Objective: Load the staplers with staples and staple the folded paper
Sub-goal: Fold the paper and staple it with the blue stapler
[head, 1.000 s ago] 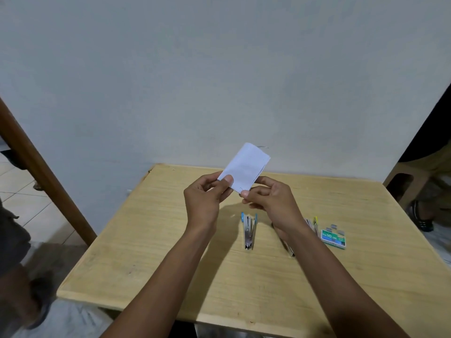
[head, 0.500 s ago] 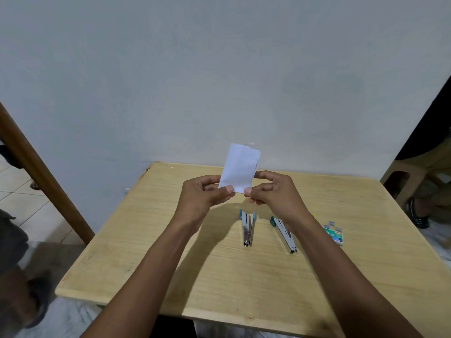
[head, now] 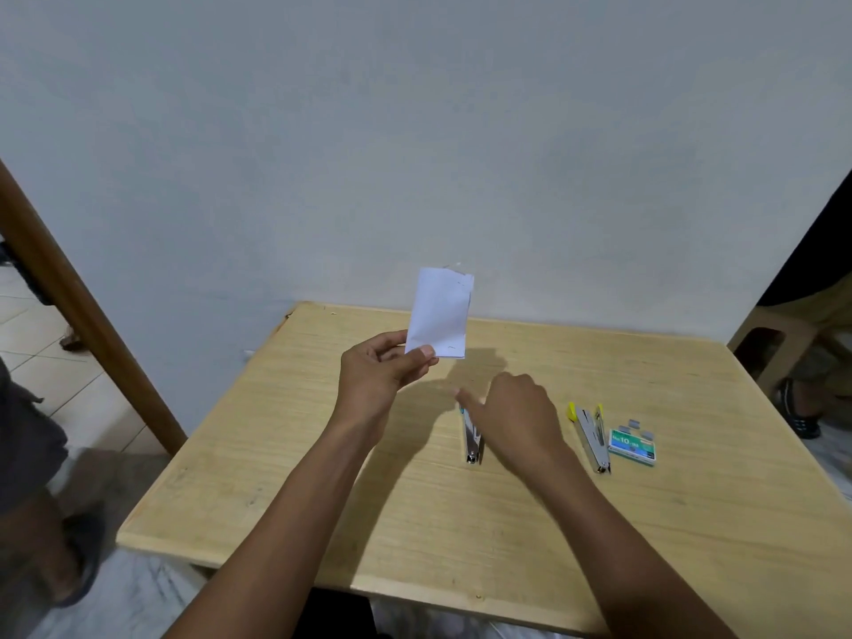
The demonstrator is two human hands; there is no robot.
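Surface (head: 322,500): pale wood, far edge set against a plain wall (head: 415,131). Near and left edges are free. A slanting brown wooden rail (head: 83,315) stands off the left corner, and a person's sandalled foot (head: 73,569) is on the floor below the near-left corner. Off the right edge are a tan stool (head: 774,343) and another foot (head: 800,417).

Open room: the left half and the whole near strip of the surface carry nothing but the forearms' shadows. The things sit in a loose row right of centre.

Left hand (head: 382,371): raised over the middle, thumb and fingers pinching the lower left corner of the folded paper (head: 440,313). The paper stands nearly upright in the air, clear of the surface, its top against the wall behind. There is a small mark near its bottom edge, too small to read.

Right hand (head: 516,417): low over the far end of the blue-tipped stapler (head: 471,438). It is loose, one finger stretched leftward, gripping nothing that shows. I cannot tell whether it touches the stapler, which lies flat, pointing away.

The yellow-tipped stapler (head: 592,438) lies flat to the right, well apart from the first, its two arms splayed. Just beside it is the green staple box (head: 632,447). Its contents are not visible. A few grey staple strips (head: 631,425) lie at its far edge, outside it.
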